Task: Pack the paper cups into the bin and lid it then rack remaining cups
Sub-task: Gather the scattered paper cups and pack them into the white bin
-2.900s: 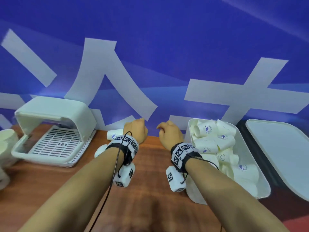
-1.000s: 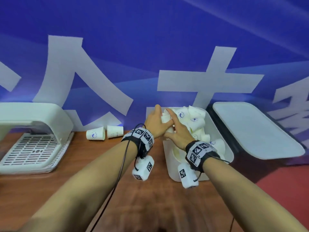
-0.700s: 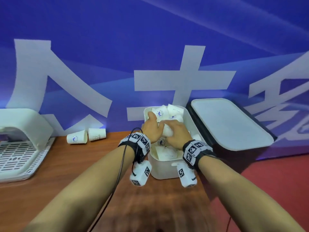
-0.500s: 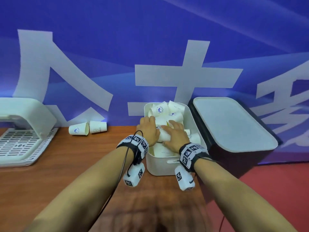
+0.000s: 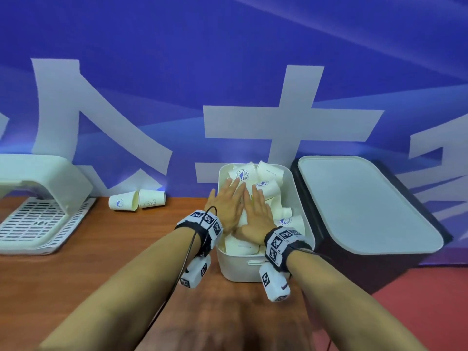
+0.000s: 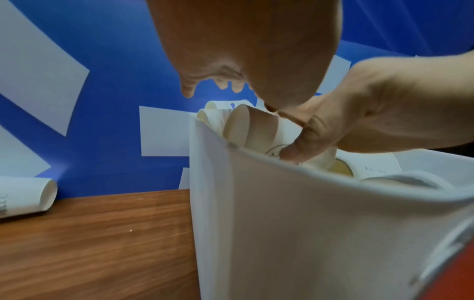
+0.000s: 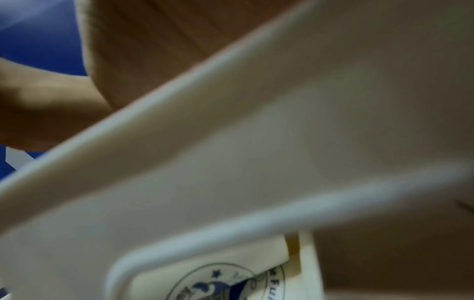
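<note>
The paper cups [image 5: 255, 184] fill the white bin [image 5: 249, 271] in a loose heap; the ones at the far end stand above the rim. The bin sits on the wooden counter [image 5: 76, 274], close to the blue backdrop.

Both hands lie palm-down on the heap, side by side and touching. The left hand [image 5: 226, 202] has its grip spread, fingers straight and flat on the cups, holding nothing. The right hand [image 5: 258, 216] is spread flat in the same way. The left wrist view shows the right thumb [image 6: 302, 144] pressing on a cup just inside the near wall. The right wrist view is blurred and shows only the bin rim and a printed cup logo.

Judged purpose: flat palms spread the load over many cups, so the heap settles below the rim without any single cup being crushed. This levelling is needed before the lid can seat.

The lid [image 5: 359, 203] lies flat on a dark box [image 5: 342, 269] just to the right of the bin, within reach of the right hand.

Two loose cups [image 5: 138, 200] lie on their sides on the counter at the backdrop, well left of the bin. The white rack [image 5: 38, 206] stands farther left; these two probably belong there.

Risk: thin paper walls dent under uneven pressure, and cups may spring back up when released.
</note>
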{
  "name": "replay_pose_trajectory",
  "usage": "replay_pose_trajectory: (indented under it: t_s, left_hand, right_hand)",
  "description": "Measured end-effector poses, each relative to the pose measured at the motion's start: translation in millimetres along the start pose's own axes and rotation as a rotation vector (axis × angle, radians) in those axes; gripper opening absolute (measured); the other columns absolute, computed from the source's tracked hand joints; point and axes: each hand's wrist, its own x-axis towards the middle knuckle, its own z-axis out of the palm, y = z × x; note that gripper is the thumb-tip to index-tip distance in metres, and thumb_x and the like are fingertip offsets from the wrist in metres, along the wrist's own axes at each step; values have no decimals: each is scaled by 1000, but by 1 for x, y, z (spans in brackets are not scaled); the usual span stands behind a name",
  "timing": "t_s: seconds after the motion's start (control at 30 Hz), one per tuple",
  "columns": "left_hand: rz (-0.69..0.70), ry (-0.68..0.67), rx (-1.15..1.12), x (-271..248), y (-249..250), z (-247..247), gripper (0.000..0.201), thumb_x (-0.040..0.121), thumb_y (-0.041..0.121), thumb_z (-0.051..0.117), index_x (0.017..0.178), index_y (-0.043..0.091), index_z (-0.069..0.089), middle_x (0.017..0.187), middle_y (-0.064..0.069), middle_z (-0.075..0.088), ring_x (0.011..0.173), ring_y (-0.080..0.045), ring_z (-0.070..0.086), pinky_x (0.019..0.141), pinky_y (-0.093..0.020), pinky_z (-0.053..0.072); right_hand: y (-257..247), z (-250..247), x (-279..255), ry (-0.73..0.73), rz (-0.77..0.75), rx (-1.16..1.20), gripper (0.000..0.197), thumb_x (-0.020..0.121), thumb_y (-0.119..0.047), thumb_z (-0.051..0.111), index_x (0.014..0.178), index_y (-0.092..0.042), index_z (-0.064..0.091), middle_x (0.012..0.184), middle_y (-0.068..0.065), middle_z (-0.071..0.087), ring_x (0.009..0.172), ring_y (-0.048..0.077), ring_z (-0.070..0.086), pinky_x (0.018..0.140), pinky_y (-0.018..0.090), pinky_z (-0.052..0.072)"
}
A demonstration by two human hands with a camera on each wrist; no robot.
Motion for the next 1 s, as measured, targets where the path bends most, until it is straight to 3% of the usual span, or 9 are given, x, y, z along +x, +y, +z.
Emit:
replay_pose_trajectory:
  t_s: [0.1, 0.23, 0.5, 0.83, 1.0]
  left_hand:
    - [-18, -39, -72, 2, -4, 6, 57, 102, 36, 19, 153, 22, -4, 161, 7, -3, 148, -14, -4, 119, -48, 10]
    - [-7, -50, -112, 2, -12, 1, 60, 102, 40, 19, 153, 17, -1, 161, 5, -3, 148, -12, -4, 120, -47, 8]
    - [-75, 82, -214, 5, -75, -17, 58, 101, 39, 27, 150, 11, 17, 158, -4, 16, 148, -17, 9, 116, -50, 21]
    - [-270, 133, -166, -10, -218, -21, 55, 99, 36, 38, 147, 11, 28, 157, -7, 22, 146, -20, 18, 114, -45, 27]
    - [-324, 17, -49, 0, -299, -16, 49, 97, 33, 39, 142, 12, 33, 154, -6, 25, 142, -23, 24, 112, -45, 29]
  right_hand:
    - [2, -5, 1, -9, -25, 75, 114, 72, -21, 64, 148, -29, -21, 153, -3, -34, 140, 11, -33, 118, 40, -12]
    - [-3, -16, 5, 118, -42, 116, 103, 72, -15, 59, 152, -29, -4, 158, -7, -20, 144, 9, -23, 118, 44, -11]
    - [-73, -30, 30, 239, -88, 102, 77, 83, -25, 53, 150, -28, 17, 160, -11, -2, 146, 4, -10, 118, 40, -13]
    - [-179, 31, 104, 71, -45, 60, 77, 85, -34, 54, 152, -24, 16, 160, -6, 5, 147, 9, -3, 119, 44, 0]
    - [-209, 78, 149, -14, -34, 24, 76, 76, -21, 59, 146, -21, 27, 154, -2, 24, 144, 16, 19, 116, 39, 15]
